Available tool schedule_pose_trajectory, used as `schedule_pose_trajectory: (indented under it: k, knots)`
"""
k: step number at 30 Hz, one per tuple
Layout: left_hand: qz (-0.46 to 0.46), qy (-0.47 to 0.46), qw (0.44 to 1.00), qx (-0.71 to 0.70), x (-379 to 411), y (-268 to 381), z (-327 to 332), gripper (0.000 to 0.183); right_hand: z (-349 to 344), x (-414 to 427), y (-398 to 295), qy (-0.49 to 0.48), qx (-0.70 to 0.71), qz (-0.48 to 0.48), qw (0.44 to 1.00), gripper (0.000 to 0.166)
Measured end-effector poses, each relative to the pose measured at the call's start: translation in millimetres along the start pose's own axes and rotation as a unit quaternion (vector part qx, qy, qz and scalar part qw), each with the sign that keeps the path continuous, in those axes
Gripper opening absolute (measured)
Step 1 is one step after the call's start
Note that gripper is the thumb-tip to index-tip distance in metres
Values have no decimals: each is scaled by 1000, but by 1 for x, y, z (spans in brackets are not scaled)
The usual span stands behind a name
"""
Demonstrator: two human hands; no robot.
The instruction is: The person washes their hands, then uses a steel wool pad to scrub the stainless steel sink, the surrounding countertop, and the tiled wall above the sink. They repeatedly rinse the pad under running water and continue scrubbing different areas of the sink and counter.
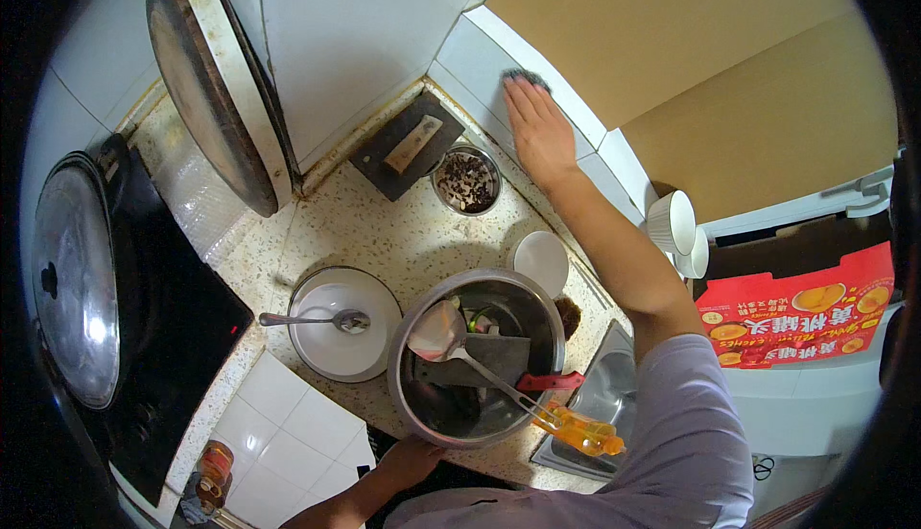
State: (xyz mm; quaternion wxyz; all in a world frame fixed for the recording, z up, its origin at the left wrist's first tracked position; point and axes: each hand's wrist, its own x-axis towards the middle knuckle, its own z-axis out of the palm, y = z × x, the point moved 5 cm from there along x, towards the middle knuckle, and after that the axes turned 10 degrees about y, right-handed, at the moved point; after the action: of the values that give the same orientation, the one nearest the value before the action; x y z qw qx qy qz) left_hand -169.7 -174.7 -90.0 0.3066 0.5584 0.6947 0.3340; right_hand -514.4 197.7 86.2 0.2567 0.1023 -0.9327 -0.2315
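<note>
My right hand (543, 133) lies flat over a dark scouring pad (527, 79) and presses it to the white wall tiles (475, 61) below the window ledge. Down at the counter's front edge, my left hand (410, 463) is by the lower rim of a large steel pot (404, 392); its fingers are partly hidden, so I cannot tell if it grips. Inside the pot are a ladle (437, 329), a cleaver with a red handle (550, 382) and some food scraps. Below my right forearm sits a small steel bowl (468, 180) with dark bits in it.
A wooden-handled cleaver (414, 146) lies in the corner. A round chopping board (216, 90) leans on the wall. Around the pot are a white bowl (541, 263), a spoon (309, 320) on a white dish (338, 356), an orange bottle (583, 432) and a sink (611, 378). A lidded wok (79, 284) stands left.
</note>
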Motion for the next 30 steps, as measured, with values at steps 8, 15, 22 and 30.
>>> schedule_pose_trajectory:
  k: [8,15,22,30]
  knots:
    - [13,54,998,-9,-1,2,-8,36,-46,-66,14,-54,0,38,998,39]
    - [16,-4,1000,-12,0,0,-4,38,-5,-13,7,-29,40,51,997,46]
    - [-26,7,999,-44,8,5,-15,36,-55,-70,26,12,37,142,989,43]
    - [9,40,999,-34,5,3,-15,37,-53,-59,43,46,144,160,976,45]
